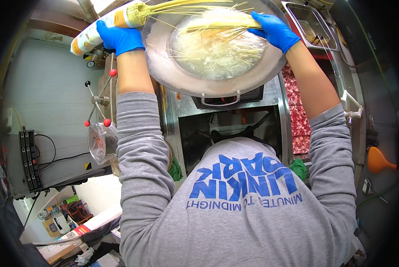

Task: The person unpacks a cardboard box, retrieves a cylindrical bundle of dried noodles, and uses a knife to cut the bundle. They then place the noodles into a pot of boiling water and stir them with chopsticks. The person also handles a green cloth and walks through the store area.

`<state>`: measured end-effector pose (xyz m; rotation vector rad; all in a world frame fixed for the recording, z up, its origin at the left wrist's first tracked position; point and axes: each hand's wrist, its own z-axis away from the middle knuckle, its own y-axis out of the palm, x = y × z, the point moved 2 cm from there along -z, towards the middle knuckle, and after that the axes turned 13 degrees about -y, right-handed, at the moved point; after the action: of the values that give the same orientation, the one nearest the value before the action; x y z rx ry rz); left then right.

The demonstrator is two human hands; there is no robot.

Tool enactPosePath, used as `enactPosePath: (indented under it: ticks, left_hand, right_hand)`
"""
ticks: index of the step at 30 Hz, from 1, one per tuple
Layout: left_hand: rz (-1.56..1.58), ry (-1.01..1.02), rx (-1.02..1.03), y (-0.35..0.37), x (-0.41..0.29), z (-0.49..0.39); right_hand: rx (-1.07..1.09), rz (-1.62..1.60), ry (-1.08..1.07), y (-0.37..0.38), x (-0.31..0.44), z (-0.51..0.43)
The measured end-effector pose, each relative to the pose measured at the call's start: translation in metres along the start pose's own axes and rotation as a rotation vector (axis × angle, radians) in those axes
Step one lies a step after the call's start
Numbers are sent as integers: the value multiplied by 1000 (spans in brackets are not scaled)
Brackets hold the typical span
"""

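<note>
A wide metal wok (pixel 199 81) holds bubbling, foamy water with loose dry noodles (pixel 219 25) lying across and in it. My left hand (pixel 121 38), in a blue glove, is closed around a printed packet of noodles (pixel 89 38) at the upper left. The packet's open end faces the wok, and a thick bundle of noodle ends shows there, with some strands reaching out over the rim. My right hand (pixel 274 31), also in a blue glove, grips the ends of a bunch of noodles above the wok's right side.
A burner (pixel 219 104) stands under the wok. On the right are a metal fryer basin (pixel 311 26), a tray of diced red meat (pixel 299 120) and an orange skimmer (pixel 380 160). Left are a lever with red knobs (pixel 99 100), a plastic-lined container (pixel 101 143) and a power strip (pixel 30 160).
</note>
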<state>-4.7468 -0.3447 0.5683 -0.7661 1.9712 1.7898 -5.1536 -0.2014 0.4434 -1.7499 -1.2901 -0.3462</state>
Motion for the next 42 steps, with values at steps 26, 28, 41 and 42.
enactPosePath:
  ticks: [26,28,41,42]
  left_hand:
    - [-63,-35,183,73,16,34]
    - [-40,3,161,75,21,34]
    - [47,-78,-74,35,14,30]
    - [38,-71,-116,32,11,30]
  right_hand:
    - [51,180,-447,26,178,-141]
    - [146,478,-444,53,193,-167]
    - [247,587,-312,86,164,-198]
    - [224,555,-350,84,159,-194]
